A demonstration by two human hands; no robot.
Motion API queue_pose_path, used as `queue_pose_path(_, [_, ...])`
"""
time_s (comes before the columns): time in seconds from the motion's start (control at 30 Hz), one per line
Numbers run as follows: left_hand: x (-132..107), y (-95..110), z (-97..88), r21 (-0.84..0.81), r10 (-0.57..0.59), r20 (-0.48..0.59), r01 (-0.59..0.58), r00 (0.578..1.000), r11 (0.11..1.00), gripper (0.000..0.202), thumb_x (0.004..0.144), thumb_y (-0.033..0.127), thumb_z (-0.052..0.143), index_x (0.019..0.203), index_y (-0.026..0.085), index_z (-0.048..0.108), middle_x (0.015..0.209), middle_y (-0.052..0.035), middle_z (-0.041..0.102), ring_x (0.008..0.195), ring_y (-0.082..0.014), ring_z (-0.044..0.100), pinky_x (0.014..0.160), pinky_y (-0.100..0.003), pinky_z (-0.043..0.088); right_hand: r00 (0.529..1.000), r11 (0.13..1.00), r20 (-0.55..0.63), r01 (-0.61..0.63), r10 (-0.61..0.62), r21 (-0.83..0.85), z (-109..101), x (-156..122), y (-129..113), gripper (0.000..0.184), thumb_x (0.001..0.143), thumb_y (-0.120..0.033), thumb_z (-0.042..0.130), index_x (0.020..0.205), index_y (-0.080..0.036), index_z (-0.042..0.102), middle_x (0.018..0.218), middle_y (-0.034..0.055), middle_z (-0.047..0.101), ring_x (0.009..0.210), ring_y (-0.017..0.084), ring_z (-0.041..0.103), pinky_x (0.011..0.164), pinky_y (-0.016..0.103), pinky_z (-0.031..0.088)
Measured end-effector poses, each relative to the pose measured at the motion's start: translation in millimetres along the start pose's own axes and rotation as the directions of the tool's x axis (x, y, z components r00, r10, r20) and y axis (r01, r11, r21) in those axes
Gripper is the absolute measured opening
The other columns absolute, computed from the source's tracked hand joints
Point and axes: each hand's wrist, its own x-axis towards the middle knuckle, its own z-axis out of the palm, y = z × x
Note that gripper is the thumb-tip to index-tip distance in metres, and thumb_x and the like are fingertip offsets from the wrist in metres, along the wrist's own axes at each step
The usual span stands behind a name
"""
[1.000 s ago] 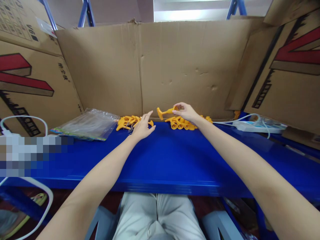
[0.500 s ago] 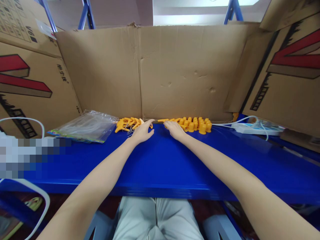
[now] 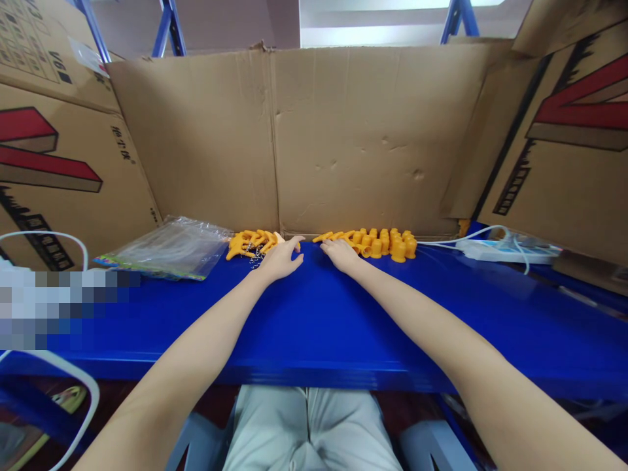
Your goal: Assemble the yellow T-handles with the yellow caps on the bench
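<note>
My left hand [image 3: 280, 260] is over the blue table, just right of a pile of orange plastic pieces [image 3: 240, 244]. Its fingers curl around a small orange plastic piece [image 3: 297, 247], mostly hidden by the hand; the thumb stands apart. Small dark screw-like bits [image 3: 255, 255] lie scattered beside that pile. My right hand [image 3: 340, 254] rests palm down, fingers stretched out, next to a row of thin orange sticks [image 3: 330, 236]. Whether anything lies under its fingertips is hidden. Several orange cup-shaped parts [image 3: 398, 248] stand grouped to its right.
A cardboard sheet [image 3: 363, 144] walls off the back of the blue table [image 3: 314, 320]. Clear plastic bags [image 3: 171, 248] lie at left. A white power strip [image 3: 510, 252] with cables is at right. Printed cardboard boxes [image 3: 53, 163] flank the sides.
The nearest orange stick by my right hand now lies slanted in line with the others, and that hand has shifted slightly. My left hand has barely moved.
</note>
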Motion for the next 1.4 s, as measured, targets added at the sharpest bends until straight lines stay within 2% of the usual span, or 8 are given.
queue_pose_path(0.23, [1.1, -1.6, 1.4, -0.044, 0.017, 0.018, -0.016, 1.000, 0.999, 0.044, 0.082, 0.023, 0.052, 0.126, 0.018, 0.051, 0.100, -0.0054, 0.070, 0.082, -0.0184, 0.066, 0.079, -0.032, 0.049, 0.984, 0.997, 0.174, -0.047, 0.035, 0.067, -8.3, 8.2, 2.7, 0.054, 0.086, -0.005, 0.042, 0.138, -0.019, 0.047, 0.143, 0.0137, 0.047, 0.129, 0.030, 0.047, 0.103, 0.048, 0.036])
queue_pose_path(0.4, [1.0, -1.5, 1.4, -0.059, 0.017, 0.040, -0.014, 0.999, 0.998, 0.043, 0.082, 0.025, 0.052, 0.125, 0.019, 0.051, 0.099, -0.0048, 0.070, 0.082, -0.0185, 0.066, 0.079, -0.033, 0.049, 0.950, 0.957, 0.259, -0.226, 0.175, 0.180, -31.0, 19.3, 38.5, 0.071, 0.081, -0.021, 0.060, 0.148, -0.024, 0.035, 0.140, 0.0108, 0.051, 0.124, 0.029, 0.052, 0.099, 0.040, 0.043])
queue_pose_path(0.53, [1.1, -2.2, 1.7, -0.048, 0.019, 0.048, -0.017, 0.999, 0.999, 0.044, 0.082, 0.025, 0.052, 0.126, 0.019, 0.051, 0.100, -0.0045, 0.070, 0.083, -0.0188, 0.065, 0.079, -0.033, 0.049, 0.916, 0.937, 0.286, -0.327, 0.283, 0.120, -61.8, 14.4, 85.2, 0.047, 0.075, -0.017, 0.068, 0.122, -0.014, 0.064, 0.117, 0.0136, 0.066, 0.106, 0.027, 0.063, 0.087, 0.033, 0.049])
queue_pose_path(0.67, [1.7, -3.2, 2.8, -0.042, 0.023, 0.051, -0.021, 0.998, 0.999, 0.044, 0.081, 0.025, 0.052, 0.125, 0.020, 0.051, 0.100, -0.0039, 0.070, 0.084, -0.0186, 0.066, 0.079, -0.032, 0.049, 0.761, 0.832, 0.415, -0.555, 0.498, 0.020, -73.3, -7.2, 123.0, 0.012, 0.073, -0.018, 0.074, 0.080, -0.009, 0.071, 0.080, 0.0121, 0.069, 0.082, 0.024, 0.067, 0.069, 0.034, 0.050])
queue_pose_path(0.83, [2.4, -4.3, 4.3, -0.042, 0.025, 0.063, -0.023, 0.998, 0.999, 0.042, 0.082, 0.026, 0.051, 0.124, 0.020, 0.052, 0.098, -0.0035, 0.071, 0.085, -0.0185, 0.066, 0.079, -0.031, 0.049, 0.625, 0.724, 0.517, -0.689, 0.585, 0.014, -49.0, -32.7, 144.8, 0.019, 0.070, -0.025, 0.078, 0.067, -0.011, 0.065, 0.072, 0.0106, 0.066, 0.072, 0.023, 0.067, 0.061, 0.033, 0.049])
queue_pose_path(1.13, [2.4, -5.3, 5.3, -0.039, 0.038, 0.065, -0.035, 0.997, 0.999, 0.042, 0.082, 0.026, 0.051, 0.123, 0.019, 0.053, 0.094, -0.0035, 0.071, 0.085, -0.0187, 0.066, 0.079, -0.031, 0.050, 0.681, 0.626, 0.410, -0.727, 0.606, 0.282, -0.1, -58.7, 139.5, 0.012, 0.068, -0.017, 0.073, 0.071, -0.014, 0.062, 0.054, 0.0036, 0.057, 0.052, 0.017, 0.058, 0.048, 0.028, 0.046])
queue_pose_path(1.3, [3.5, -6.7, 8.6, -0.055, 0.033, 0.067, -0.029, 0.997, 0.998, 0.039, 0.082, 0.026, 0.051, 0.120, 0.019, 0.057, 0.087, -0.0031, 0.071, 0.081, -0.0180, 0.065, 0.078, -0.031, 0.050, 0.637, 0.510, 0.359, -0.767, 0.682, 0.390, 15.9, -69.2, 133.4, 0.014, 0.072, -0.020, 0.069, 0.073, -0.010, 0.059, 0.055, 0.0044, 0.055, 0.054, 0.016, 0.058, 0.051, 0.026, 0.045])
queue_pose_path(1.4, [3.5, -5.1, 8.5, -0.043, 0.023, 0.078, -0.020, 0.997, 0.999, 0.036, 0.082, 0.027, 0.051, 0.115, 0.019, 0.061, 0.085, -0.0028, 0.071, 0.078, -0.0171, 0.065, 0.077, -0.030, 0.050, 0.656, 0.523, 0.304, -0.744, 0.691, 0.417, 20.9, -72.4, 132.7, 0.015, 0.073, -0.020, 0.068, 0.078, -0.009, 0.059, 0.055, 0.0027, 0.055, 0.052, 0.014, 0.055, 0.050, 0.025, 0.044])
